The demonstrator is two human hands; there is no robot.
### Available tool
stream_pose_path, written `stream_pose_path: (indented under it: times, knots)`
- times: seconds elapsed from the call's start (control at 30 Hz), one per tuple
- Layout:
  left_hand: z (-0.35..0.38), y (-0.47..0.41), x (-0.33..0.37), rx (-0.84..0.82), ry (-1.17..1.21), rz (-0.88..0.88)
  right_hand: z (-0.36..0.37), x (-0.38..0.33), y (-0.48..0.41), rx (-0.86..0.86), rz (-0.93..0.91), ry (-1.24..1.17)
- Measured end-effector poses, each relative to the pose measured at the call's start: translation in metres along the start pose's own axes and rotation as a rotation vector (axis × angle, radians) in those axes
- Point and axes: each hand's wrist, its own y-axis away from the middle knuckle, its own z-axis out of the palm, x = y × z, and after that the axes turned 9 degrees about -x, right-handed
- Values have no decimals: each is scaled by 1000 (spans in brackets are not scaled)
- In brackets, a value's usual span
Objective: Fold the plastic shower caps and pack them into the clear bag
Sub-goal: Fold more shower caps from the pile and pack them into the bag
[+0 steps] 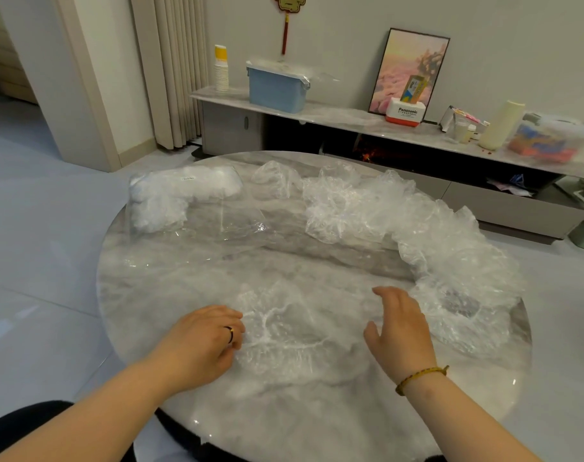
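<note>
Head view looks down on a round, grey marbled surface [190, 281]. One shower cap [284, 335] lies spread and crinkled on it near the front edge, between the two hands. The left hand [203, 338], with a dark ring on one finger, has its fingers curled in and pinches the cap's left rim. The right hand [400, 328], with a braided band at the wrist, is held with fingers straight and loosely together, thumb out, at the cap's right side. I cannot tell whether it touches the plastic.

A loose heap of caps [400, 221] runs from the far middle of the surface round along its right side, ending just beside the right hand. The clear bag [190, 201] lies at the far left, well apart from both hands, with a white bundle packed in its far end and its near part flat.

Behind, a low shelf [334, 111] against the wall carries a blue box [277, 90], a stack of paper cups [221, 70] and a framed picture [400, 61].
</note>
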Motion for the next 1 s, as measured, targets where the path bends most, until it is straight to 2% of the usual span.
stream_pose_path:
  times: [0.03,0.07,0.1,0.13,0.2,0.27,0.37,0.4,0.5,0.6,0.7,0.8,0.87,0.93,0.97,1.0]
  knots:
    - [1,0,2,-7,34,-2,3,-2,2,101,-202,-30]
    - [2,1,4,-16,53,-10,5,-8,6,97,-391,-74]
    - [4,1,6,-28,59,-19,9,-15,11,20,-545,-96]
    - [6,1,7,-44,61,-27,15,-22,17,-60,-649,-87]
    - [10,3,8,-84,79,-41,26,-33,24,-188,-741,-8]
    - [12,4,12,-123,37,-55,41,-36,24,-235,-696,87]
    - [11,3,20,-136,-63,-69,43,-36,8,-193,-468,136]
    - [9,3,23,-126,-85,-63,43,-32,2,-204,-386,86]
    - [11,0,28,-112,-84,-19,44,-19,-12,-349,-119,-265]
    - [16,-1,33,-122,-14,10,42,-8,-21,-304,112,-459]
    - [13,-5,39,-184,114,-29,43,-2,-25,-309,211,-545]
    - [15,-3,29,-206,181,-59,40,-3,-23,-281,218,-592]
    - [17,-2,25,-258,151,-42,40,-6,-22,-219,166,-501]
    - [14,-6,22,-298,118,-97,39,-12,-21,17,-33,-307]
    - [15,-7,22,-267,92,-117,39,-15,-21,125,-164,-269]
    - [18,-8,20,-249,81,-103,39,-19,-19,162,-299,-277]
